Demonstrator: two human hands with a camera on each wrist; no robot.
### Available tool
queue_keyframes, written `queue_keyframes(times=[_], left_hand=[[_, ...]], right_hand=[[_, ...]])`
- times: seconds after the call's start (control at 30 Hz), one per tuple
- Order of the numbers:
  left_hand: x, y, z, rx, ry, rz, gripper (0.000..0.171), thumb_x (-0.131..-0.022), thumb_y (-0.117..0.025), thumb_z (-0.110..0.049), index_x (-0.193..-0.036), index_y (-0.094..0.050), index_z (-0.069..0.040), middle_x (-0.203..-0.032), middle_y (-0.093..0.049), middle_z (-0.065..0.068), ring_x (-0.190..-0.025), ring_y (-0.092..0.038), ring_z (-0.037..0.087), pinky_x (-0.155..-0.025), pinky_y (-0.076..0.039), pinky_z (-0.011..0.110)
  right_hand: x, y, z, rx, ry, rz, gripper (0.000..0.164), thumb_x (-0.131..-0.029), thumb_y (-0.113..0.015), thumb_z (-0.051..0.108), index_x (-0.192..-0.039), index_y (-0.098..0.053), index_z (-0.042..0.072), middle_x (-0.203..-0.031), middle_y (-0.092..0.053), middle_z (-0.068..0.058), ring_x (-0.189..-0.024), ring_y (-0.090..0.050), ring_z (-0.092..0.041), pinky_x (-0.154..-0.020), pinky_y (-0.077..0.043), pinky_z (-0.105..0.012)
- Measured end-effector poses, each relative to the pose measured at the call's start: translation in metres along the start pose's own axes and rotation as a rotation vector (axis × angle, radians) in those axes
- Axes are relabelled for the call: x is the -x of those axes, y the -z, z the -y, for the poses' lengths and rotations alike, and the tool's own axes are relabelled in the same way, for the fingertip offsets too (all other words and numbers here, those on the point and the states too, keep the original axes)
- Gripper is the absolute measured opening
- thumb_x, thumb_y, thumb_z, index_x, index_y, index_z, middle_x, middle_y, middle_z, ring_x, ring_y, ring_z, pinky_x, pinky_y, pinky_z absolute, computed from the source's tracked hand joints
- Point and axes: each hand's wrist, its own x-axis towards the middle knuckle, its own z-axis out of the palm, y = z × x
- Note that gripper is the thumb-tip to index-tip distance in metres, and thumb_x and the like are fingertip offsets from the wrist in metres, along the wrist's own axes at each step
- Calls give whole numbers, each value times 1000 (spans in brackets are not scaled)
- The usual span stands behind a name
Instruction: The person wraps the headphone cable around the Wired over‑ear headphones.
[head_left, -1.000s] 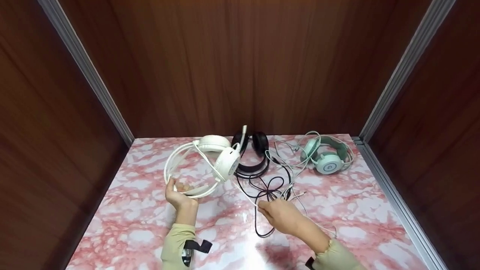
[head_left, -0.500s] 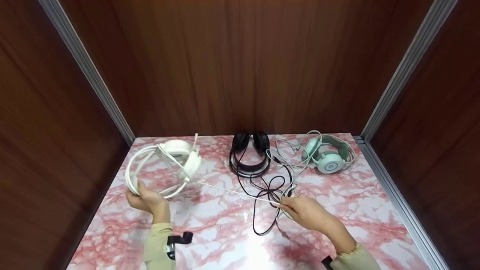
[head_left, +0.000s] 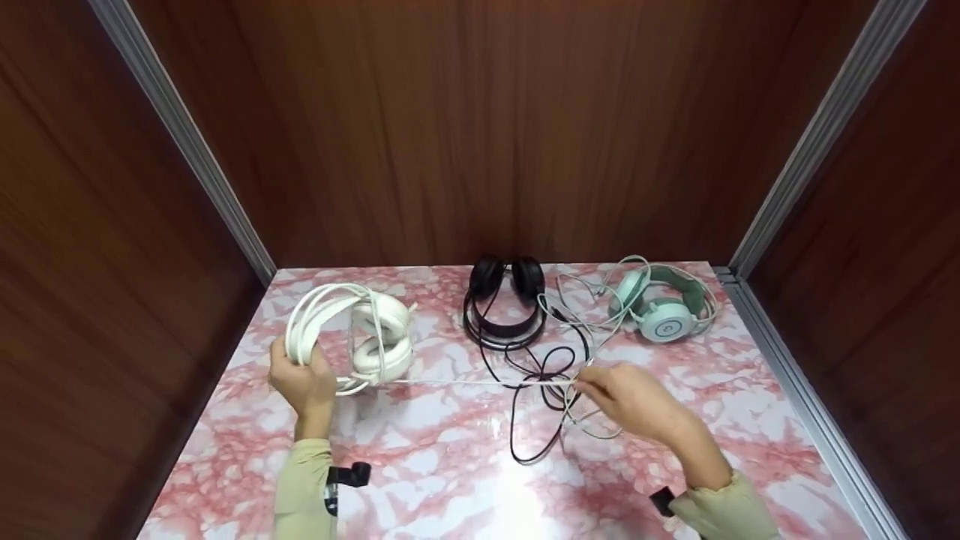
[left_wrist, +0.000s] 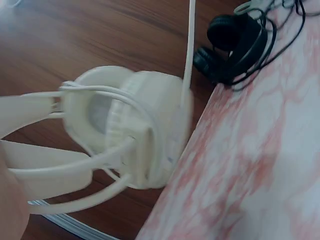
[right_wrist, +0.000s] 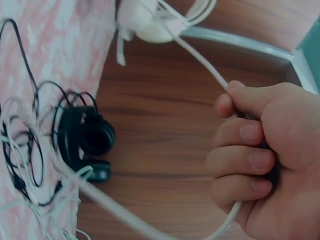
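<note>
My left hand (head_left: pixel 304 379) grips the headband of a white headset (head_left: pixel 382 356) at the left, holding it up over the table. In the left wrist view the white headset (left_wrist: pixel 145 130) shows both ear cups, with cord wrapped across them. From the headset a white cable (head_left: pixel 465 383) runs taut to my right hand (head_left: pixel 630 397). The right wrist view shows my right hand (right_wrist: pixel 265 150) with fingers curled round the white cable (right_wrist: pixel 205 60); a slack length hangs below the fist.
Black headphones (head_left: pixel 506 319) lie at the back middle, their black cable (head_left: pixel 514 427) looped in front. To the right sits a mint green headset (head_left: pixel 666 319), its pale cord tangled with the black one. Wood-grain walls (head_left: pixel 480 135) enclose the pink marbled table (head_left: pixel 435 480).
My left hand has carried the white headset left, then turned it so the ear cups sit one above the other. My right hand has moved right, drawing the cable out straight.
</note>
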Motion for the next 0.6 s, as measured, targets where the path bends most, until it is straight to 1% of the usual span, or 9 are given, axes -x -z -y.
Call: queue_keyframes(times=[0.07, 0.17, 0.23, 0.3, 0.37, 0.43, 0.5, 0.57, 0.6], left_hand=[[-7, 2, -1, -53, -75, 99, 16, -77, -58, -4, -89, -65, 4, -61, -52, 6, -56, -40, 17, -56, -36, 32], [-17, 3, -7, -66, -170, 279, 21, -74, -58, 1, -92, -68, 2, -64, -60, 9, -55, -43, 21, -57, -40, 33], [-23, 4, -15, -52, -203, 417, 24, -73, -59, 5, -94, -69, 0, -69, -64, 8, -57, -46, 21, -58, -41, 30], [-27, 5, -23, -19, -212, 571, 29, -73, -62, 7, -98, -71, -3, -74, -67, 5, -59, -49, 18, -60, -41, 24], [-30, 4, -31, 34, -197, 719, 33, -75, -64, 9, -103, -71, -6, -79, -67, 4, -63, -52, 17, -63, -42, 22], [-31, 1, -37, 123, -168, 861, 34, -77, -63, 10, -106, -71, -7, -79, -65, 4, -65, -51, 16, -63, -42, 24], [-30, -3, -40, 237, -114, 992, 35, -79, -58, 11, -108, -70, -4, -77, -62, 6, -65, -49, 15, -62, -42, 25], [-27, -6, -41, 353, -36, 1105, 37, -78, -51, 12, -108, -69, -2, -70, -55, 7, -56, -44, 13, -52, -38, 25], [-24, -8, -41, 410, 1, 1151, 37, -77, -48, 12, -106, -68, -1, -66, -51, 8, -52, -40, 13, -48, -36, 25]], right_hand=[[-1, 7, -2, 10, 12, -34, 23, -99, -57, 25, -76, -54, 26, -59, -39, 15, -53, -40, -3, -53, -41, -25], [-5, 16, -5, 15, 48, -93, 23, -98, -59, 22, -76, -54, 25, -59, -38, 15, -53, -39, -3, -51, -38, -24], [-9, 22, -7, 23, 81, -143, 23, -97, -61, 20, -75, -55, 23, -60, -37, 15, -53, -37, -3, -50, -35, -24], [-14, 26, -8, 30, 116, -191, 24, -96, -63, 17, -74, -54, 22, -60, -36, 15, -52, -37, -2, -50, -35, -24], [-19, 29, -9, 33, 145, -228, 25, -96, -63, 18, -73, -53, 21, -60, -34, 16, -52, -36, -2, -49, -34, -24], [-25, 31, -10, 30, 165, -261, 26, -96, -63, 17, -73, -53, 22, -61, -34, 16, -52, -36, -2, -49, -33, -24], [-32, 32, -12, 13, 176, -286, 26, -96, -63, 17, -73, -53, 22, -61, -34, 16, -52, -36, -3, -49, -33, -24], [-37, 33, -14, -12, 180, -302, 25, -96, -63, 17, -73, -53, 22, -60, -35, 16, -52, -36, -3, -49, -33, -25], [-40, 33, -15, -24, 182, -310, 25, -96, -63, 17, -74, -54, 22, -60, -36, 15, -52, -37, -3, -48, -34, -25]])
